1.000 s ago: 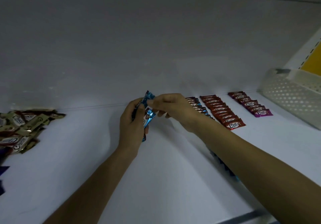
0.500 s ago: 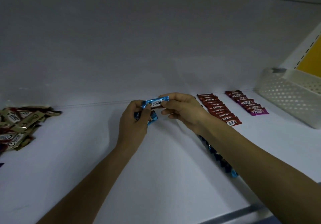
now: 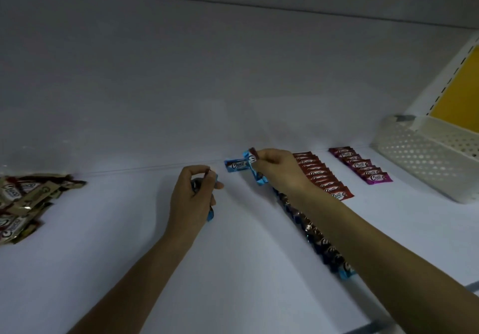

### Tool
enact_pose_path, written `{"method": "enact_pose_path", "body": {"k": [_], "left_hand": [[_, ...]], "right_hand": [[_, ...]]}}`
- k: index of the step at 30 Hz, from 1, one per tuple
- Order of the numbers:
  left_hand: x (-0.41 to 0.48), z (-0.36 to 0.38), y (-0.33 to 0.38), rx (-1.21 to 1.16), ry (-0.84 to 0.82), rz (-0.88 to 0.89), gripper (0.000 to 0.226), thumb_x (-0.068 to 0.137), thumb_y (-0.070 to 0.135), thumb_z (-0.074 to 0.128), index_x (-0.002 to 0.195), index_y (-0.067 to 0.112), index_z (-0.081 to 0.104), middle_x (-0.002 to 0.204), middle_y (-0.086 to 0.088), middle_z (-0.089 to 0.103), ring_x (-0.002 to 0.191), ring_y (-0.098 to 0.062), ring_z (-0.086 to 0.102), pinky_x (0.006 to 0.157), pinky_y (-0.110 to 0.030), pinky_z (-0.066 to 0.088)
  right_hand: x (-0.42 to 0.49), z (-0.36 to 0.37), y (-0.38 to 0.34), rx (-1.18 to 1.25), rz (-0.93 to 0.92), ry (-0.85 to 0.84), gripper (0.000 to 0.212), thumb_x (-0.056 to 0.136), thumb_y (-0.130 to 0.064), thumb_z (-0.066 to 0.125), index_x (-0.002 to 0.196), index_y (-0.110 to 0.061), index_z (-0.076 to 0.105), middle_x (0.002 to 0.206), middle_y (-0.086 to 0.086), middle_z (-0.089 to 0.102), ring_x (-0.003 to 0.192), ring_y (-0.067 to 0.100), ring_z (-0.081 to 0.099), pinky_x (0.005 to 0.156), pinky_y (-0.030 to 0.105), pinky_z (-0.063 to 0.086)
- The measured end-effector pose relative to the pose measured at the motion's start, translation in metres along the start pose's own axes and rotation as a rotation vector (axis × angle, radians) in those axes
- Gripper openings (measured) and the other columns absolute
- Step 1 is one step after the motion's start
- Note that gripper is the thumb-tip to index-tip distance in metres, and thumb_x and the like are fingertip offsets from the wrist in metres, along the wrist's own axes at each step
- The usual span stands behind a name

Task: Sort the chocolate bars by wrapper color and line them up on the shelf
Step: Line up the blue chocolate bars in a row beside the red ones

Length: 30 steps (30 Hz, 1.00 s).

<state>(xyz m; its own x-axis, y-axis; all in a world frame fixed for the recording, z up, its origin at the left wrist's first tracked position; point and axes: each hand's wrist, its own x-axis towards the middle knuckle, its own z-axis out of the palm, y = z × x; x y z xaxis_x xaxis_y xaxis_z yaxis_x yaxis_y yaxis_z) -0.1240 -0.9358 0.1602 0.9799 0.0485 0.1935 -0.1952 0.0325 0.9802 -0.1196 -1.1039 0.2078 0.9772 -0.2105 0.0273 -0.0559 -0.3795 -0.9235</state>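
Two hands, joined on one blue bundle half a second ago, are now apart. Left hand (image 3: 193, 196) grips the remaining blue bars (image 3: 210, 214). One blue bar (image 3: 236, 165) sits at the shelf (image 3: 129, 230) back edge; right hand (image 3: 277, 169) pinches a second blue bar (image 3: 255, 167) beside the blue row (image 3: 315, 232). Placement is under way.

left hand (image 3: 193, 196), right hand (image 3: 277, 169), both holding blue bars (image 3: 257, 175)
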Motion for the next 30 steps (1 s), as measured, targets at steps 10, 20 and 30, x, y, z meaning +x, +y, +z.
{"method": "enact_pose_path", "body": {"k": [10,20,30], "left_hand": [[0.001,-0.002,-0.003,-0.043,0.043,-0.028,0.014,0.099,0.014,0.048,0.097,0.027,0.053,0.091,0.013,0.069,0.059,0.002,0.058,0.057,-0.019,0.049],[0.002,-0.002,0.002,-0.104,0.063,-0.054,0.005,0.098,0.028,0.05,0.095,0.024,0.053,0.081,0.01,0.073,0.048,-0.005,0.057,0.046,-0.017,0.047],[0.003,-0.001,0.0,-0.072,0.058,-0.066,0.01,0.101,0.025,0.046,0.095,0.03,0.052,0.07,0.008,0.067,0.043,-0.001,0.041,0.039,-0.017,0.033]], "right_hand": [[0.01,0.015,0.014,-0.883,-0.303,-0.095,0.011,0.085,-0.031,0.069,0.094,-0.033,0.074,0.1,-0.007,0.069,0.097,0.016,0.058,0.095,0.038,0.043],[0.039,0.032,0.015,-1.047,-0.371,0.067,0.027,0.09,-0.021,0.057,0.113,-0.033,0.066,0.107,0.001,0.06,0.102,0.023,0.05,0.087,0.035,0.031],[0.048,0.035,0.024,-1.007,-0.349,0.097,0.026,0.089,-0.02,0.054,0.11,-0.028,0.066,0.104,0.003,0.063,0.098,0.024,0.051,0.081,0.033,0.028]]}}
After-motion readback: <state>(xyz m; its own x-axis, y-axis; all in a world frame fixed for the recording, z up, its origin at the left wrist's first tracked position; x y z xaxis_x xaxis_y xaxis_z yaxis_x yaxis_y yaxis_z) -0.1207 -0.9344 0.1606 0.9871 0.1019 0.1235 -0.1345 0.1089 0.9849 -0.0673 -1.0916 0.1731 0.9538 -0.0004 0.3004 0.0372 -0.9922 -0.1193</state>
